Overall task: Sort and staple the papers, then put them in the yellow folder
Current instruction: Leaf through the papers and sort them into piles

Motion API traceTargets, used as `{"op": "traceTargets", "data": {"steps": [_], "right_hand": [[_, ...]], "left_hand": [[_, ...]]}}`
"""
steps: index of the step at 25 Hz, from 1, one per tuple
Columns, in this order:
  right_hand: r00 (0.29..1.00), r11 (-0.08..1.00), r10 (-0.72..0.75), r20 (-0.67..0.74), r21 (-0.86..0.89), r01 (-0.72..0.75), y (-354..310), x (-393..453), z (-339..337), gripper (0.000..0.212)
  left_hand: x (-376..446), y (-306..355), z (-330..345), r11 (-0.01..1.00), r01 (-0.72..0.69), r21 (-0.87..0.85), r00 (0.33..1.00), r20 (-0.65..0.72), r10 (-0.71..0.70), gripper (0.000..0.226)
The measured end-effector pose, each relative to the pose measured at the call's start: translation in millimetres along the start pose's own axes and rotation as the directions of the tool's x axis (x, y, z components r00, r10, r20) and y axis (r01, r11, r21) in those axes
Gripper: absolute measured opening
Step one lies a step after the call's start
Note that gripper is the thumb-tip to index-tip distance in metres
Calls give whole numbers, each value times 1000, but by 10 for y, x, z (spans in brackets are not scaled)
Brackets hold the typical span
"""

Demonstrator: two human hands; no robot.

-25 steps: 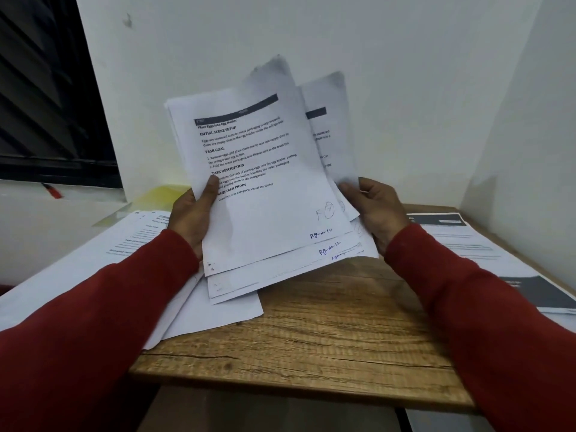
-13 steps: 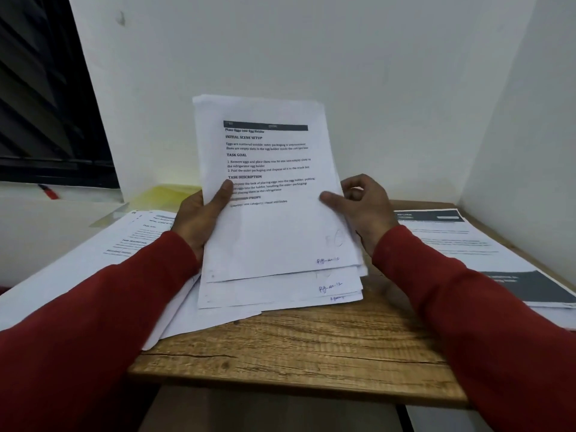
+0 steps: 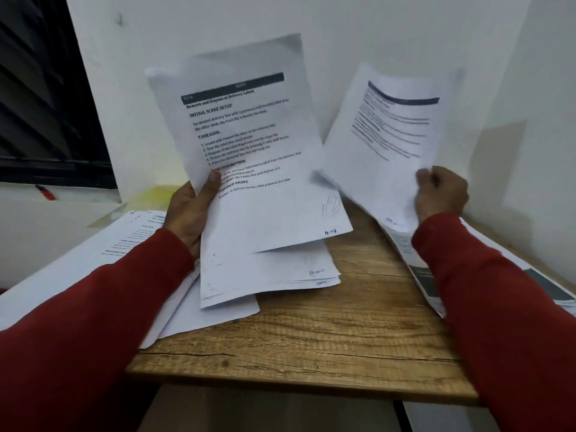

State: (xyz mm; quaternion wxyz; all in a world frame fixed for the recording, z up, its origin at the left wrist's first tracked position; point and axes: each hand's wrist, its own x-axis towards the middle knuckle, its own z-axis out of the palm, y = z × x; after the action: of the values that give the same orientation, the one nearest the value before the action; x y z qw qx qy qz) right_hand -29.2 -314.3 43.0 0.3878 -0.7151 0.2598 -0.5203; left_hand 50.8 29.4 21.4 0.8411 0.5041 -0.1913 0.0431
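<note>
Paper stack (image 3: 249,169) stands upright above the wooden desk (image 3: 327,338), long axis tilted slightly right; your left hand (image 3: 190,213) grips its lower left edge, thumb across the print. Your right hand (image 3: 441,194) pinches a single, seemingly blurred sheet (image 3: 386,145), held well right.

Dim cool indoor light, soft shadows on the white wall (image 3: 358,29), motion-blurred white printed sheet (image 3: 386,141) at right, wide-angle edge bending.

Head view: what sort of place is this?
Probably a home or office desk corner: a small wood-grain tabletop against plain white walls, stacks of printed white papers on it, and a dark louvred window at left.
</note>
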Motion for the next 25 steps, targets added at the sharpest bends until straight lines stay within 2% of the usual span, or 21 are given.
{"op": "traceTargets", "data": {"steps": [2,4,8,9,11,13,16,19,23,25], "right_hand": [[999,999,10,-46,-48,-13,136,80,-75,29],[1000,996,-10,-14,-83,9,143,63,-41,24],[977,997,-72,203,-21,78,-53,-159,130,24],[955,998,-53,292,37,44,-111,-249,180,24],[863,980,-29,505,184,-75,-232,-453,255,17],[774,935,-51,631,302,-185,-356,-621,280,10],[727,841,-49,685,421,-340,-436,-732,295,13],[721,807,-47,692,451,-381,-422,-748,317,20],[696,774,-68,715,478,-415,-437,-808,323,12],[665,762,-38,746,452,-463,-444,-811,327,12]], "left_hand": [[-6,38,23,998,-25,-50,999,19,26,18],[-7,66,35,994,-21,-106,999,36,25,20],[54,78,-19,980,38,-196,995,93,-20,26],[67,69,-34,980,47,-191,995,91,-30,28],[79,16,-54,990,51,-130,997,64,-43,28],[81,-70,-68,999,23,27,1000,7,-24,23],[83,-158,-99,981,-7,196,997,-76,22,14],[118,-150,-133,975,-8,224,994,-107,33,15],[118,-154,-143,976,170,134,985,-40,-166,24],[82,-151,-107,967,219,132,976,-6,-220,24]]}}
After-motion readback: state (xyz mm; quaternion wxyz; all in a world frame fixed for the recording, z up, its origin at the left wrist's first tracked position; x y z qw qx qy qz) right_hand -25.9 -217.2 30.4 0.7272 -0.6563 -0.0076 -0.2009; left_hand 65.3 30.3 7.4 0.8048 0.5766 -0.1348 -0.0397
